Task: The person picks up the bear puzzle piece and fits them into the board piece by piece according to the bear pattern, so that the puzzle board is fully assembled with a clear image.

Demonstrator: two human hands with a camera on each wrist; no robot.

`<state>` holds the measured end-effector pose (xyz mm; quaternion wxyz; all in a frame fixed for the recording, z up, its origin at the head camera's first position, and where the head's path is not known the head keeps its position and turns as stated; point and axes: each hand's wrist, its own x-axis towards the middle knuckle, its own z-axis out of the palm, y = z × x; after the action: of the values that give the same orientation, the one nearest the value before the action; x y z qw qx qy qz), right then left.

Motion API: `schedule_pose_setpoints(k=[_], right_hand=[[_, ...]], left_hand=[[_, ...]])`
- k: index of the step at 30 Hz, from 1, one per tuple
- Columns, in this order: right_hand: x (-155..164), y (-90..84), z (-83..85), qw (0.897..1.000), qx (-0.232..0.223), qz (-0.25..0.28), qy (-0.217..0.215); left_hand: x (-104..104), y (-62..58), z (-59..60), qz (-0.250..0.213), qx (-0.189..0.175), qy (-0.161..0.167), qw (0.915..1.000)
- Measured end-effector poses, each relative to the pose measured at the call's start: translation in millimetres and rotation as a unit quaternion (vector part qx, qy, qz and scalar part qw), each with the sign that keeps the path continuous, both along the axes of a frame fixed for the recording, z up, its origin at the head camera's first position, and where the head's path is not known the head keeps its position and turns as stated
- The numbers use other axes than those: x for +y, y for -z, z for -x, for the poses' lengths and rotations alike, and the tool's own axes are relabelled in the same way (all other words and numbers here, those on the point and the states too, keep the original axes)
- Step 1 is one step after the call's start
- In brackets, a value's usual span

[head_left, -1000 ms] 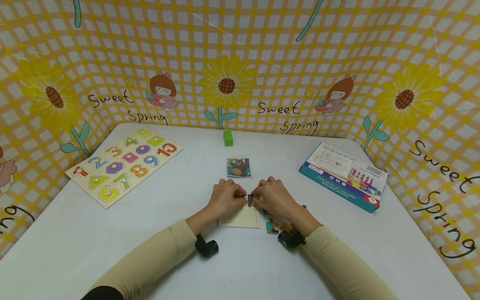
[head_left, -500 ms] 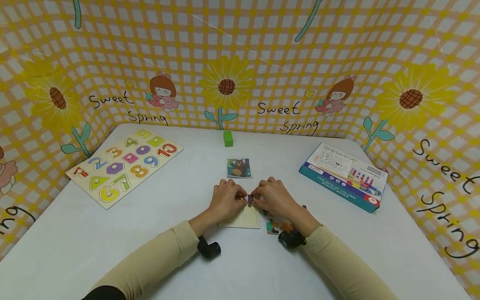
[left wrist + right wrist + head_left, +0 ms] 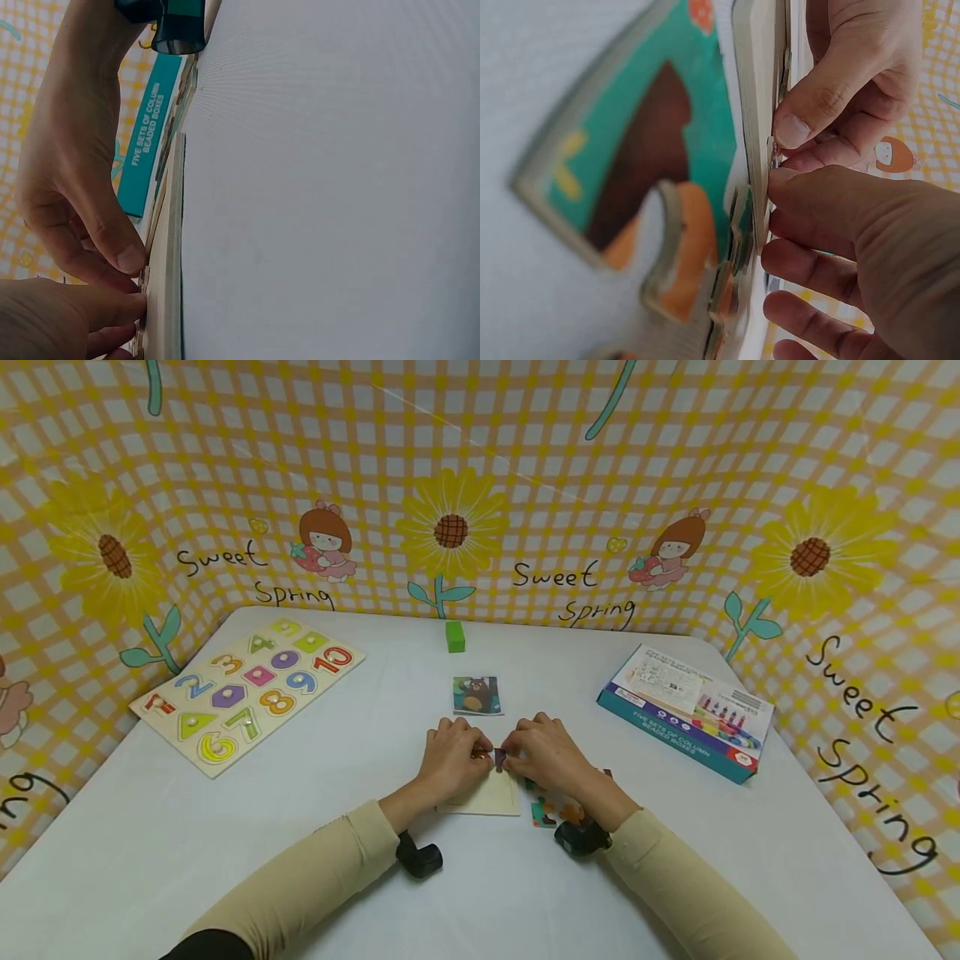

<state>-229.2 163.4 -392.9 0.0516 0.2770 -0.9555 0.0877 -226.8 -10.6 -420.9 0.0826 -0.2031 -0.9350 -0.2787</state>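
Observation:
A pale wooden puzzle tray (image 3: 480, 802) lies flat in front of me, with both hands over its far part. My right hand (image 3: 547, 753) pinches a dark brown jigsaw piece (image 3: 499, 761) between thumb and fingers. Just left of it, the thumb and index finger of my left hand (image 3: 453, 762) grip a brown-orange jigsaw piece, mostly hidden under the fingertips. In the right wrist view, the fingertips of the left hand (image 3: 847, 90) and right hand (image 3: 832, 225) nearly meet at the tray. Loose jigsaw pieces (image 3: 641, 142) in green, brown and orange lie right of the tray, partly under my right wrist.
Beyond my hands lies a bear picture (image 3: 476, 695), with a green block (image 3: 455, 637) farther back. A wooden number board (image 3: 251, 693) lies at the left. At the right is a beaded-boxes carton (image 3: 686, 710). A checked cloth (image 3: 540, 460) hangs behind.
The left forearm has shifted slightly to the right. Both hands stay at the same spot over the tray, with the dark piece barely moved.

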Motion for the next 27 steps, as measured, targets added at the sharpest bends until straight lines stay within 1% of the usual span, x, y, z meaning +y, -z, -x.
schedule_pose_setpoints(k=[6, 13, 20, 22, 27], right_hand=[[-1.1, 0.2, 0.2, 1.000, -0.003, 0.001, -0.002], [-2.6, 0.4, -0.6, 1.000, -0.004, 0.004, 0.002], [-2.1, 2.2, -0.5, 1.000, -0.013, 0.001, 0.012], [-1.8, 2.3, -0.5, 1.000, -0.015, 0.002, 0.013], [-1.5, 1.6, -1.0, 1.000, -0.013, 0.007, 0.014]], left_hand=[[-1.9, -1.8, 0.2, -0.001, -0.014, 0.004, 0.9999], [-8.6, -7.9, -0.9, -0.009, -0.028, 0.030, 0.9991], [-23.2, -17.4, -10.4, -0.003, -0.035, 0.046, 0.9983], [-28.9, -19.8, -13.7, -0.007, -0.038, 0.049, 0.9980], [-44.2, -22.4, -20.5, -0.003, -0.040, 0.050, 0.9979]])
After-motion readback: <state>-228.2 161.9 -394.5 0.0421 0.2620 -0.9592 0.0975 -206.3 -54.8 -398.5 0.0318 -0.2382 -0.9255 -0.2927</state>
